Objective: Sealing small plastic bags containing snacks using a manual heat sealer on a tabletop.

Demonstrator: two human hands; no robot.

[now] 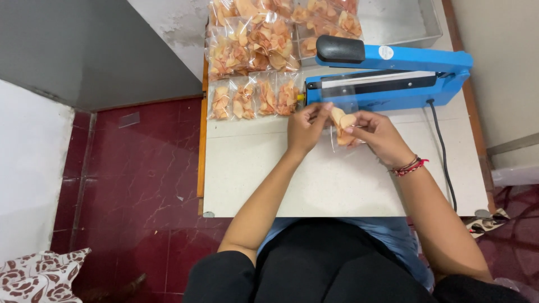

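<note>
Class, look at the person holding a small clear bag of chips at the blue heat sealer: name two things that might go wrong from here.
1. Both hands, left hand and right hand, hold the clear bag right beside the sealer; fingers might get pinched or burnt.
2. The chips sit high in the bag, so one might get caught in the seal.

You see a bright blue sealer (393, 78) with a black handle and a black cable (443, 157), on a pale speckled table (281, 179). The clear bags (252, 98) show orange-pink chips. Your right wrist wears a red band (410, 166). The floor (135, 179) is dark red, marbled; the cushion (39, 275) white with brown swirls.
</note>
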